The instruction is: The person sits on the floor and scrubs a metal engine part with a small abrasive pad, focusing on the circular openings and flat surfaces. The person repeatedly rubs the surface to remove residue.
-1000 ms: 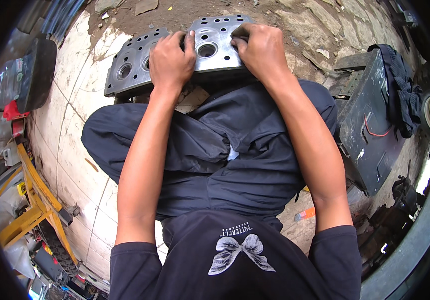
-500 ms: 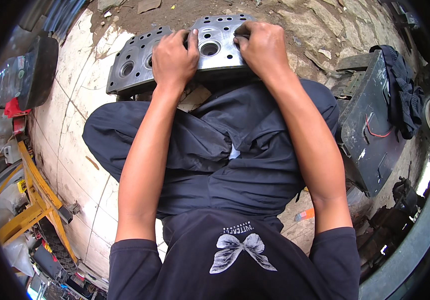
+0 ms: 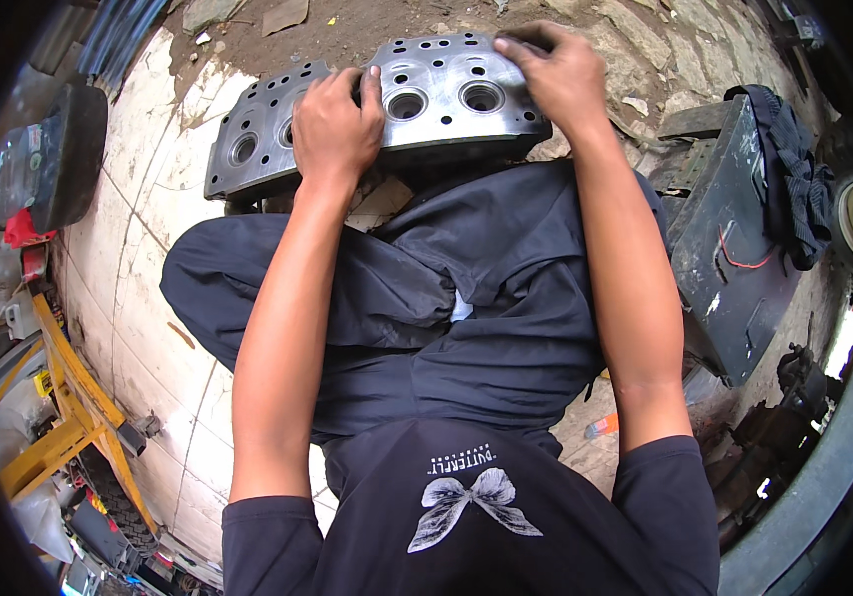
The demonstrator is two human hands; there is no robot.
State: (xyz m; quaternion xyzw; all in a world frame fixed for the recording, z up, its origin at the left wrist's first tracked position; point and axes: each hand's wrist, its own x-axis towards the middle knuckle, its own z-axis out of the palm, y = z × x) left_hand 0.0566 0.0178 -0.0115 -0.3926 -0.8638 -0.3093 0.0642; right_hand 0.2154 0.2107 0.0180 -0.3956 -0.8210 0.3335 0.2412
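As the head view looks down, the silver metal block (image 3: 443,92) lies just beyond the person's bent legs (image 3: 367,268), drilled face up, whatever props it mostly hidden. Now the left grip (image 3: 337,129) sits across its middle, bent over the metal, seemingly to steady it; whether it clasps anything, I cannot tell! Over at the right end, here's the right grip (image 3: 558,77), half-curled by the far corner, too hidden to call loose or pinching. That close placing probably keeps the whole face within easy reach.
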